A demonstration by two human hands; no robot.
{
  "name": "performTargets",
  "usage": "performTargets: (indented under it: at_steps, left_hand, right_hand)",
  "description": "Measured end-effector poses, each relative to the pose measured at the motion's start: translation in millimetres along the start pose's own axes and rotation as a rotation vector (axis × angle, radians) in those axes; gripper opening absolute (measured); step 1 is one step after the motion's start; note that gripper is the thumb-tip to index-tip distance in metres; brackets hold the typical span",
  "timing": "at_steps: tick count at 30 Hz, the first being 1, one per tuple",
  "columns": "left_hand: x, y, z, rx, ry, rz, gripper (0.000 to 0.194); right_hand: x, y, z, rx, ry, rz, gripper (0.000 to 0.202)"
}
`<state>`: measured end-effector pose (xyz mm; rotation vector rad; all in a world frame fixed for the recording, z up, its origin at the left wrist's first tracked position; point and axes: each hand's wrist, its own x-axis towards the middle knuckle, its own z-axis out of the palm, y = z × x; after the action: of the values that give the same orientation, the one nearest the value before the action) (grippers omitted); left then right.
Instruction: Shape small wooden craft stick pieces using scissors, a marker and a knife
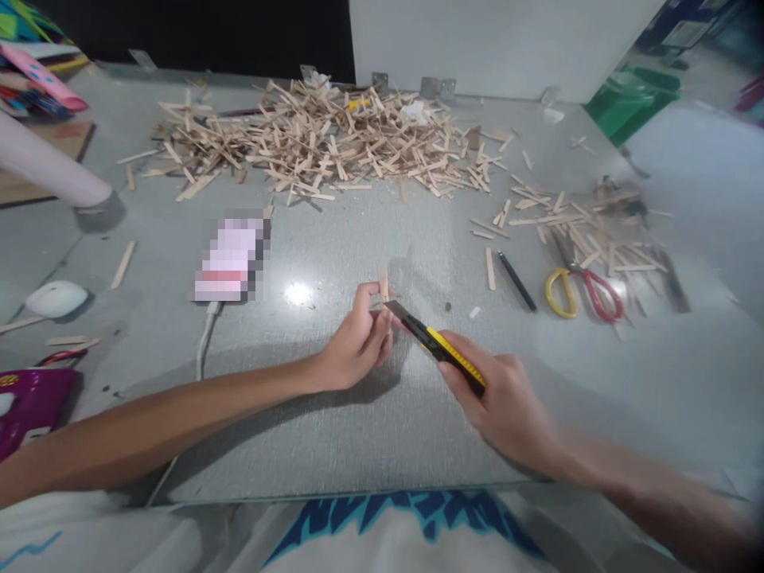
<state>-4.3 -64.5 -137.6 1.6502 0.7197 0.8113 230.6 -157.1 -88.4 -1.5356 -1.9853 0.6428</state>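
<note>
Near the middle of the grey table, my left hand (361, 338) pinches a small wooden piece (384, 288) that stands roughly upright between the fingers. My right hand (498, 390) is wrapped round a black and yellow utility knife (445, 350). The knife's blade points up and left, and its tip is at the wooden piece, close to my left fingertips. Whether the blade has cut into the wood is too small to tell.
A wide heap of wooden sticks (358, 147) lies at the back. Scissors (582, 290), a black pen (517, 281) and more sticks are at the right. A phone (230, 259) with a white cable, a white mouse (56, 298) and a purple object (36, 406) are at the left.
</note>
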Motion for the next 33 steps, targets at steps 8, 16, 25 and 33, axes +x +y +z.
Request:
performTargets:
  at_steps: [8, 16, 25, 33]
  left_hand:
    - [1, -3, -1.4, 0.023, -0.008, 0.071, 0.02]
    - [0, -11, 1.7, 0.106, -0.005, 0.136, 0.024]
    - [0, -13, -0.8, 0.346, -0.015, 0.108, 0.031]
    - [1, -14, 1.1, 0.393, 0.001, 0.09, 0.038]
  right_hand:
    - [2, 1, -2, 0.012, -0.048, 0.028, 0.035]
    - [1, 4, 1, -0.061, -0.02, -0.036, 0.038]
    - [1, -1, 3, -0.114, -0.045, -0.048, 0.043]
    - [7, -5, 6, -0.004, -0.07, 0.078, 0.036]
